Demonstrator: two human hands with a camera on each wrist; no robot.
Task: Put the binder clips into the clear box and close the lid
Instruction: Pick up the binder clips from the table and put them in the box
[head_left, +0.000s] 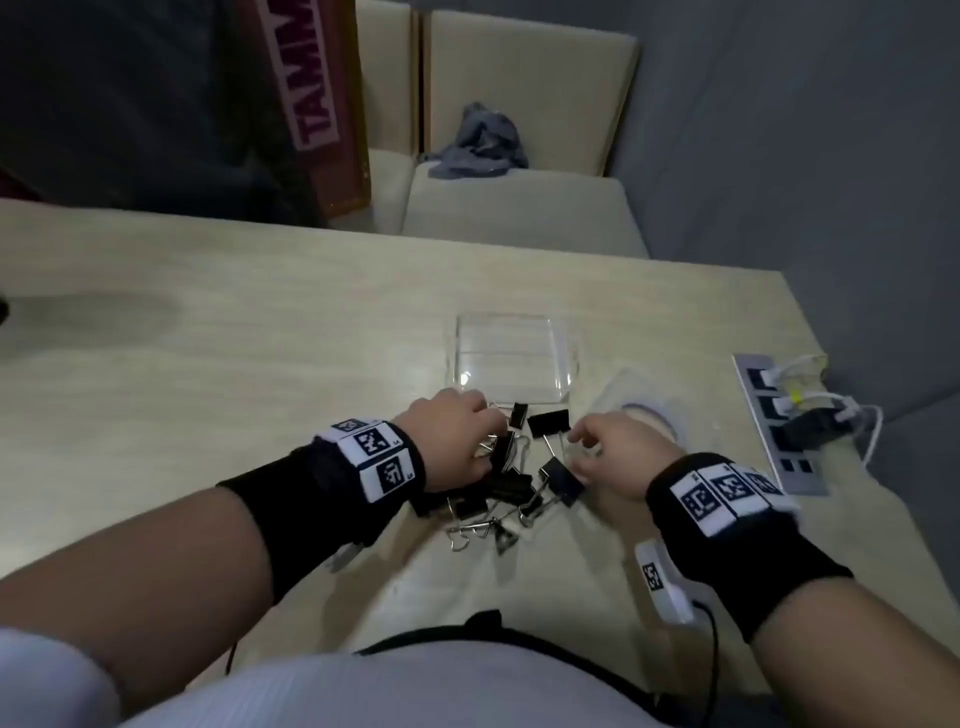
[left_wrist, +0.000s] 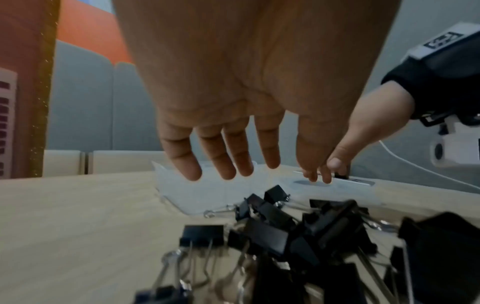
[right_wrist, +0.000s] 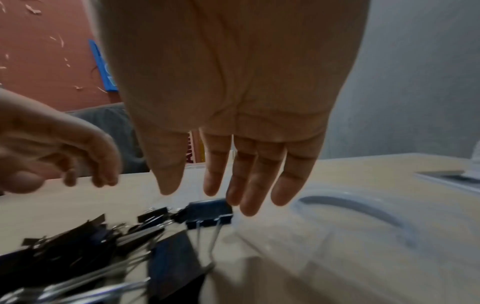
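Several black binder clips (head_left: 511, 478) lie in a loose pile on the light wooden table, near its front. Just behind them stands the clear box (head_left: 511, 364), open and with nothing in it. Its clear lid (head_left: 641, 410) lies flat to the right of the box. My left hand (head_left: 457, 441) hovers over the left side of the pile, fingers relaxed and hanging down (left_wrist: 221, 156), holding nothing. My right hand (head_left: 608, 457) hovers at the pile's right edge, fingers straight and loose (right_wrist: 244, 185), just above one clip (right_wrist: 210, 214) and not gripping it.
A power strip (head_left: 779, 421) with plugged white cables sits by the table's right edge. Beige seats with a grey cloth (head_left: 478, 143) stand beyond the far edge. The left half of the table (head_left: 182, 364) is bare wood.
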